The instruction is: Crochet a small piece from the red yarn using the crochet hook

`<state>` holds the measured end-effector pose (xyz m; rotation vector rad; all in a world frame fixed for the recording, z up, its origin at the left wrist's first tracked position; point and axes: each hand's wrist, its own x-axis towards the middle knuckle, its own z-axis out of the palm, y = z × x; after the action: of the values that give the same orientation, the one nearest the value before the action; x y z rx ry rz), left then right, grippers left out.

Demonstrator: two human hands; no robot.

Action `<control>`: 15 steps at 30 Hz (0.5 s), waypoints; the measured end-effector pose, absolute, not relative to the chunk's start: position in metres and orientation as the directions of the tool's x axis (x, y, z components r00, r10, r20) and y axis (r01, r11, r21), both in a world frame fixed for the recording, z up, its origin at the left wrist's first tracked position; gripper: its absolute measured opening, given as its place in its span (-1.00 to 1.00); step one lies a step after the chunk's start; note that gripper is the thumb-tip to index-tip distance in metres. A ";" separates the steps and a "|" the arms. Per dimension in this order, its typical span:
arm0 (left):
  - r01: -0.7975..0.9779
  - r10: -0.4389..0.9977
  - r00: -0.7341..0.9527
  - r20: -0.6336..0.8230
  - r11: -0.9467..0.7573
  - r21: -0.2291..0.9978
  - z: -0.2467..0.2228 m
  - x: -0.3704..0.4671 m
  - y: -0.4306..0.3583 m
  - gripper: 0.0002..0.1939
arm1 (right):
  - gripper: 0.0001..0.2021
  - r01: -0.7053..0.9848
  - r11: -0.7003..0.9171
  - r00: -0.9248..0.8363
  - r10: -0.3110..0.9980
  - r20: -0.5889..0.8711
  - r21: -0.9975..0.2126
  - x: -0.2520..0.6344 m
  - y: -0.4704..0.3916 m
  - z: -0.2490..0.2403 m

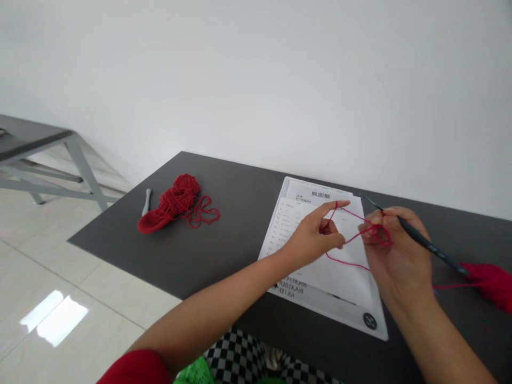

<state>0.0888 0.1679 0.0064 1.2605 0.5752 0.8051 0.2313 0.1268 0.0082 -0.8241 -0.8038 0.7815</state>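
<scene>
Over the printed sheets [344,272], my left hand [314,234] has red yarn [354,213] wrapped round its raised index finger, with its other fingers curled in on the strand. Just to the right, my right hand [400,250] is closed round a dark crochet hook [430,248], whose thin tip points up and left. A small loop of the yarn [384,234] hangs at the right fingertips. The strands stretch between both hands, and one runs under the right wrist toward a crimson ball of yarn [494,282] at the right edge.
On the dark table [224,256] to the left lie a tangled dark red skein [180,197] and a small grey tool [147,202]. A clear-edged clipboard [378,330] sits under the sheets. A white wall [256,80] stands behind the table; another table [36,138] is at far left.
</scene>
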 end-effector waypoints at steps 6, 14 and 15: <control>-0.284 0.829 0.550 0.102 0.071 0.956 0.016 0.088 0.170 -0.26 | -0.62 -0.214 0.445 0.454 0.834 0.315 -0.869 0.227 0.126 0.007; -0.339 0.792 0.597 0.128 0.104 0.935 0.011 0.089 0.165 -0.12 | -0.74 -0.021 0.492 0.489 0.764 0.421 -0.870 0.219 0.123 0.006; -0.340 0.791 0.598 0.132 0.100 0.935 0.010 0.089 0.165 -0.09 | -0.77 0.005 0.498 0.491 0.754 0.436 -0.867 0.219 0.122 0.004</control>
<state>0.0888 0.1652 0.0102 1.1989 0.4627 0.8806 0.2192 0.1222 0.0045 -0.9492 -0.9574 0.5490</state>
